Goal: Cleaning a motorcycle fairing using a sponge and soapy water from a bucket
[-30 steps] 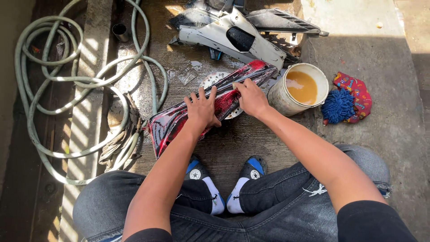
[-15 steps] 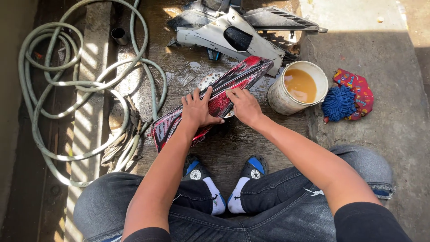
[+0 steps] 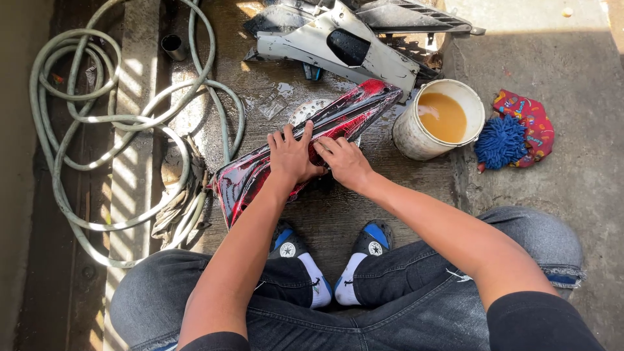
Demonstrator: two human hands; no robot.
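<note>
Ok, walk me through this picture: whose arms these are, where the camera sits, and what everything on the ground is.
The camera sits on a person's head and looks down, so the arms, jeans and blue shoes are their own. Both hands rest on a long red and black panel lying on the wet concrete floor: the left hand lies flat with fingers spread, the right hand beside it. Behind lies a grey and white panel. To the right stands a white bucket of brownish liquid, then a blue wash mitt. A coiled hose lies left.
</note>
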